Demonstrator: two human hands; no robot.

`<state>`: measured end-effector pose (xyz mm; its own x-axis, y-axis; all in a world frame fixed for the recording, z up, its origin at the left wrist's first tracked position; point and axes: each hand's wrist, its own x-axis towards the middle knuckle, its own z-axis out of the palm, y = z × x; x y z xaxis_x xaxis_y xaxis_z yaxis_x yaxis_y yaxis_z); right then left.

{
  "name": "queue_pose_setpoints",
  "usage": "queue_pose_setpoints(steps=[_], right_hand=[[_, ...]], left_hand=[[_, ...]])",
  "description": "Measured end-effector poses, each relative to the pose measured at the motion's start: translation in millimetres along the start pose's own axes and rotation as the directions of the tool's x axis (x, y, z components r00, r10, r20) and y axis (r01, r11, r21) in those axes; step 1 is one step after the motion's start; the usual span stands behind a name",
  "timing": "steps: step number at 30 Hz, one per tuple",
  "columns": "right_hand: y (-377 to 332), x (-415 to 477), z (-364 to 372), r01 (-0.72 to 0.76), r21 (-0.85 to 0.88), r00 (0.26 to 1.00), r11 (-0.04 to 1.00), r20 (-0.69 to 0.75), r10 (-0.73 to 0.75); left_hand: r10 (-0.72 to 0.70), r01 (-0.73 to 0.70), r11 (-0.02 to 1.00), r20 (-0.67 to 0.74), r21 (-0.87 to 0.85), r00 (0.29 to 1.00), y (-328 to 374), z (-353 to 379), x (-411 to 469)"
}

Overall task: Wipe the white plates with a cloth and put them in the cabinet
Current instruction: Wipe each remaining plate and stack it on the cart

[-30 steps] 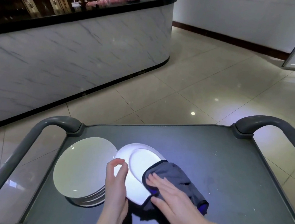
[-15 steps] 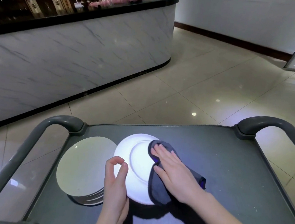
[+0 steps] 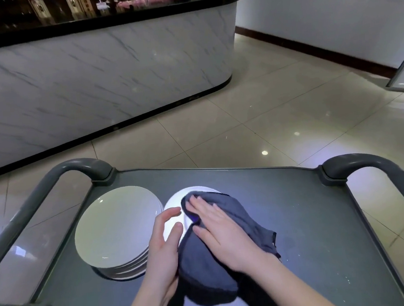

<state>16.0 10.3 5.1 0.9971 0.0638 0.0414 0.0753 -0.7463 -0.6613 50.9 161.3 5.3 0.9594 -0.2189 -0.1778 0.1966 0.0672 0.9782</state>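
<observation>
- The right hand (image 3: pixel 218 234) has swept the cloth (image 3: pixel 242 210) from the near side of the plate (image 3: pixel 173 205) up to its far rim over the last second. It now lies flat with straight, spread fingers, pressing the cloth down and gripping nothing.
- The grey cloth now covers most of the plate, leaving only a white crescent along the left and far rim.
- The left hand (image 3: pixel 163 251) was pinching the plate's left rim with thumb and forefinger. It has loosened: the fingers are open and gently curved, and thumb and forefinger touch the rim to steady it, not clamp it.
- I judge that the wipe of this face is nearly through. The plate sits on the cart top (image 3: pixel 312 228), left of the middle, and nothing has gone toward a cabinet yet.
- The stack of plates (image 3: pixel 114 226) stands by the left edge, just beside the plate being wiped and perhaps touching it, so several appear left to do.
- Grey handles rise at the far left corner (image 3: pixel 52 183) and the far right corner (image 3: pixel 368 162) of the cart top.
- Beyond the cart are the tiled floor (image 3: pixel 266 122) and a marble counter (image 3: pixel 91 77). I cannot tell where the cabinet is.
- The close stack could be bumped when the plate is lifted.
</observation>
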Motion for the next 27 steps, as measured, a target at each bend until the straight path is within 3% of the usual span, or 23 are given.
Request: queue_pose_setpoints(steps=[5,9,15,18,21,24,27], right_hand=[[18,14,-10,-0.063,-0.085,0.995,0.994,-0.079,0.056],[41,-10,-17,-0.185,0.091,0.975,0.979,-0.111,0.194],[50,-63,-6,-0.151,0.19,0.981,0.97,-0.091,0.171],[53,-82,-5,-0.12,0.1,0.991,0.988,-0.04,0.124],[63,-89,-16,-0.109,-0.104,0.994,0.989,-0.043,0.105],[65,-91,-23,-0.158,-0.182,0.975,0.971,-0.184,0.124],[59,-89,-20,-0.121,-0.206,0.937,0.971,-0.346,0.043]], left_hand=[[0.019,-0.018,1.0,-0.028,0.011,0.999,5,0,-2],[-0.022,0.02,0.999,-0.042,-0.045,0.999,3,-7,-2],[-0.022,0.016,0.997,-0.082,-0.076,0.996,3,-5,-2],[-0.035,0.028,0.996,-0.08,-0.082,0.996,6,-4,1],[-0.063,0.054,0.993,-0.083,-0.108,0.995,9,-3,4],[-0.117,0.095,0.977,-0.105,-0.19,0.988,14,-1,9],[-0.178,0.14,0.955,-0.131,-0.261,0.975,19,1,14]])
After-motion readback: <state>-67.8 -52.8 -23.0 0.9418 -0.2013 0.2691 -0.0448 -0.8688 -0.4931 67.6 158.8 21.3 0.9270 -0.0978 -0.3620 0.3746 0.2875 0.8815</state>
